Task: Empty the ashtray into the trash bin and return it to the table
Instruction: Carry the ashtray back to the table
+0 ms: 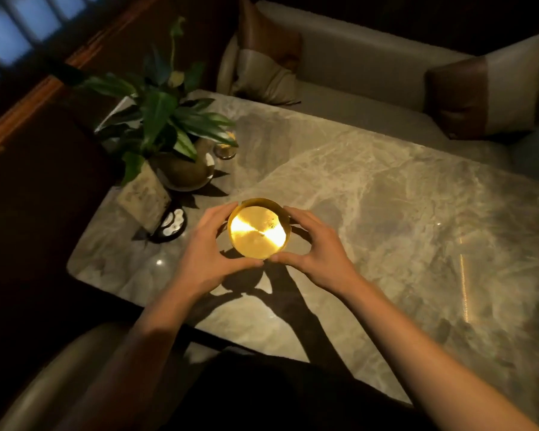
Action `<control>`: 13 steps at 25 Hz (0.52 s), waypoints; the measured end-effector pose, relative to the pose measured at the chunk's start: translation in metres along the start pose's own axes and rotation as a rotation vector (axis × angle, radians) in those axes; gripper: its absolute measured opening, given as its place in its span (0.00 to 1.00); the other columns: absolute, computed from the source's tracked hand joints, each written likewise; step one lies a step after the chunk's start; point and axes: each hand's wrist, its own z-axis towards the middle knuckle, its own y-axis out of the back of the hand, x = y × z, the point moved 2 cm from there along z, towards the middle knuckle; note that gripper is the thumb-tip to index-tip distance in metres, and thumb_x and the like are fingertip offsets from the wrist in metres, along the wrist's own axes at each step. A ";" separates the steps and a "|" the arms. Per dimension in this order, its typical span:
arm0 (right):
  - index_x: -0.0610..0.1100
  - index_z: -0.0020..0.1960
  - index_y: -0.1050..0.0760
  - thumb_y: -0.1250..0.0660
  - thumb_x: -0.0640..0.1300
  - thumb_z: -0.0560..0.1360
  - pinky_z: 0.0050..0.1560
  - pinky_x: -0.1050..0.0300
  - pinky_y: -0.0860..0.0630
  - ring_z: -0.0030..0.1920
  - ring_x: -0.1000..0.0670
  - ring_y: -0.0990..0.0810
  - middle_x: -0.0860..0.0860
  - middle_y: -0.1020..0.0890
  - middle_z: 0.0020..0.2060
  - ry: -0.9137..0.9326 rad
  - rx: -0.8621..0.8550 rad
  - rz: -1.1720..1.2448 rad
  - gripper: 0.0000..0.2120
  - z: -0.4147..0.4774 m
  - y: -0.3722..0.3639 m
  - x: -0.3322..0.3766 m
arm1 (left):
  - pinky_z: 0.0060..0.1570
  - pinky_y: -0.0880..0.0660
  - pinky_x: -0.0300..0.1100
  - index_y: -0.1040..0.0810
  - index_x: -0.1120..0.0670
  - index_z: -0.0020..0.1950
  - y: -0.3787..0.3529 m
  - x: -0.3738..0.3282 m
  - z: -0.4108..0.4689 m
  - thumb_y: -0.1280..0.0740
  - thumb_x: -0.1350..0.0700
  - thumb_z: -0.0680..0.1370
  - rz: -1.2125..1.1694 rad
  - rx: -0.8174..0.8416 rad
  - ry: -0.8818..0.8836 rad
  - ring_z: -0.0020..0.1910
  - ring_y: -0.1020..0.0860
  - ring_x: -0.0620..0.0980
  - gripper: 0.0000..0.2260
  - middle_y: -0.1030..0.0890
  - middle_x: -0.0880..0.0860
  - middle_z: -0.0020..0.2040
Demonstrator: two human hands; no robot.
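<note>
Table [386, 197] of veined marble fills mid-frame, brass ashtray [257, 231] just left of centre
Left hand [206, 253] and right hand [315, 250] cup its wall, fingers curled partway around; it looks rigid, smooth, probably slippery, so opposite sides of the rim seem the safest hold

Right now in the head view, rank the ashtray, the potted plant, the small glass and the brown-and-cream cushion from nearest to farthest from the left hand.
From the left hand:
1. Ashtray, cupped between both hands, touching this one.
2. Potted plant, up and left near the table's far-left corner.
3. Small glass, just behind the plant, slightly farther.
4. Brown-and-cream cushion, on the sofa at far right.
</note>
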 end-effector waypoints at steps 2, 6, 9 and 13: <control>0.48 0.70 0.30 0.19 0.46 0.62 0.62 0.69 0.30 0.61 0.61 0.25 0.57 0.25 0.61 -0.006 0.034 -0.007 0.39 0.012 -0.029 0.005 | 0.61 0.33 0.31 0.32 0.43 0.70 0.020 0.022 -0.008 0.18 0.48 0.58 -0.006 -0.026 0.031 0.63 0.30 0.37 0.43 0.30 0.42 0.65; 0.47 0.70 0.31 0.19 0.46 0.63 0.62 0.70 0.29 0.61 0.57 0.25 0.56 0.26 0.61 -0.013 0.110 -0.032 0.39 0.033 -0.083 0.010 | 0.60 0.33 0.31 0.36 0.38 0.70 0.050 0.067 -0.022 0.18 0.49 0.60 -0.060 -0.056 0.103 0.66 0.32 0.38 0.43 0.33 0.40 0.67; 0.46 0.70 0.30 0.19 0.45 0.62 0.61 0.73 0.30 0.60 0.56 0.25 0.54 0.26 0.61 -0.043 0.162 -0.033 0.39 0.043 -0.120 0.009 | 0.57 0.32 0.30 0.35 0.42 0.71 0.065 0.102 -0.032 0.18 0.51 0.60 -0.084 -0.044 0.185 0.65 0.32 0.40 0.44 0.33 0.42 0.68; 0.44 0.70 0.30 0.18 0.44 0.61 0.61 0.72 0.30 0.60 0.53 0.25 0.49 0.25 0.61 -0.076 0.213 -0.062 0.40 0.052 -0.166 0.003 | 0.62 0.28 0.41 0.33 0.52 0.73 0.079 0.143 -0.044 0.17 0.52 0.58 -0.069 -0.052 0.239 0.64 0.29 0.46 0.46 0.31 0.48 0.68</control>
